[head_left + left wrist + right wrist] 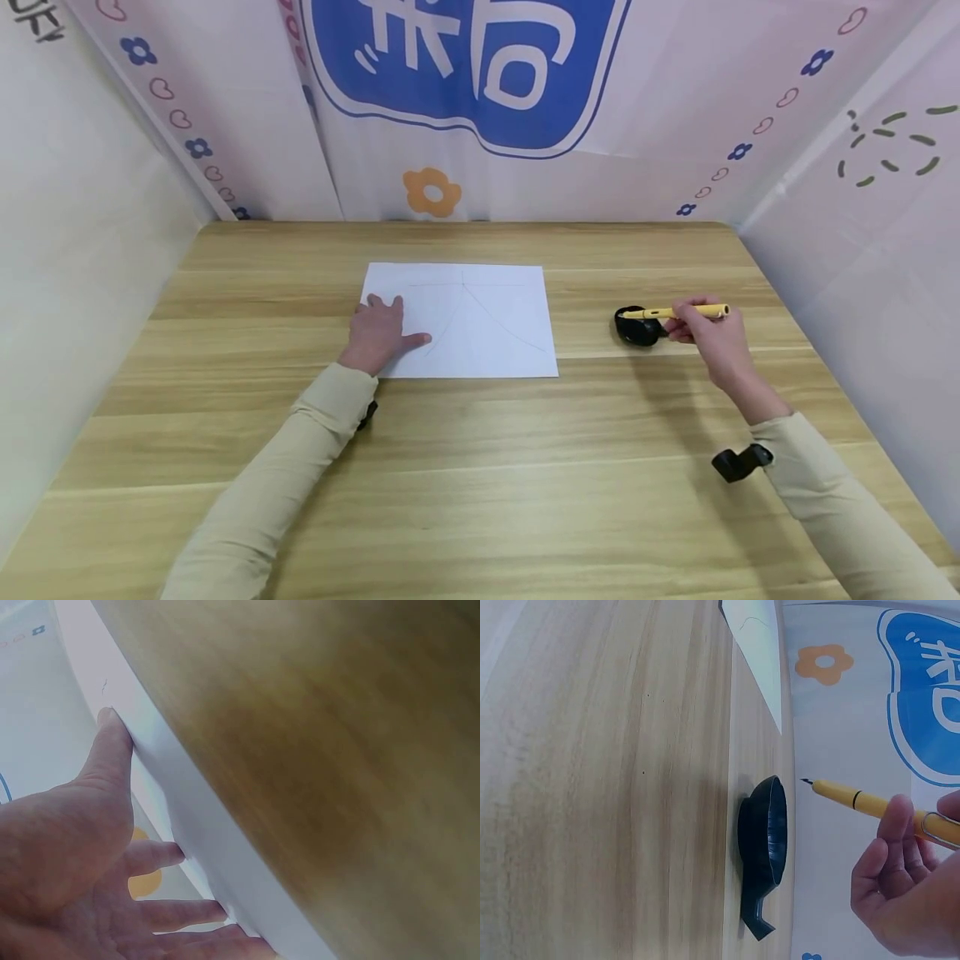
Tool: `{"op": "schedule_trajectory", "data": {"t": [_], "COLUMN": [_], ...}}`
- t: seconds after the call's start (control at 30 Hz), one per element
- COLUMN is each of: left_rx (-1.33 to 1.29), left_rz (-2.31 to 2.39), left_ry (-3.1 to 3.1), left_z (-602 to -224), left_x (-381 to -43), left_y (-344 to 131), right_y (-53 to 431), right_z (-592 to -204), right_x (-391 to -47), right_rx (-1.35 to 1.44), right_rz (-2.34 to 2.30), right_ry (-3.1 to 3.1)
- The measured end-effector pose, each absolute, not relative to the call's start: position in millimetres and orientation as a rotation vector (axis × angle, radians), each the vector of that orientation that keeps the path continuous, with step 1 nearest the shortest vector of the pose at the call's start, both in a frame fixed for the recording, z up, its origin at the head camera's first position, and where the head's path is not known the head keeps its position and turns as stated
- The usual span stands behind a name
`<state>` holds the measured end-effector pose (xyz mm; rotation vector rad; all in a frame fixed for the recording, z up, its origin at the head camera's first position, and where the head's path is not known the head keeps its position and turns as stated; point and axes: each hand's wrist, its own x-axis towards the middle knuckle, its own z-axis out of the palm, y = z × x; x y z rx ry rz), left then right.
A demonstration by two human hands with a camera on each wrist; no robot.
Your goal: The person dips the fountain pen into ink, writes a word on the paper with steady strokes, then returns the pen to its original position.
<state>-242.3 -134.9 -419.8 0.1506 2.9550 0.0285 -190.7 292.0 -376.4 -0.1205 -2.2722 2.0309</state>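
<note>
Centrally in the head view, a white sheet of paper [472,321] lies flat on the wooden table [480,467], faint pencil lines fanning across it. At its lower left corner the left hand [378,332] rests palm down with fingers straight and spread, pressing the sheet; the left wrist view shows the same fingers [112,750] flat against the paper's edge [195,817]. Toward the right of the frame, the right hand [708,333] pinches a yellow pen [675,312] between thumb and curled fingers, holding it nearly level, its dark tip just above a small black dish [639,327]. From the right wrist view, the pen [855,799] points at the dish's [765,840] rim without touching it.
</note>
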Motion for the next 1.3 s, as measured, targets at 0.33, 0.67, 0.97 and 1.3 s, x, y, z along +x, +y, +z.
{"op": "schedule_trajectory", "data": {"t": [0.33,0.67,0.97,1.3], "left_rx": [0.16,0.159,0.164,0.156], "left_rz": [-0.004,0.007,0.03,0.023], "left_ry": [2.954,2.955,2.954,2.946], "left_z": [-420,-419,-419,-420], "left_x": [-243,-243,-243,-244], "left_y": [-135,-136,-135,-135], "right_y": [298,303,306,313], "right_z": [-377,-381,-381,-381], "right_x": [-188,-184,-183,-179], "right_rx": [-0.144,-0.201,-0.314,-0.374], "right_rz": [2.136,2.197,2.199,2.177], "right_ry": [-2.135,-1.981,-1.959,-2.003]}}
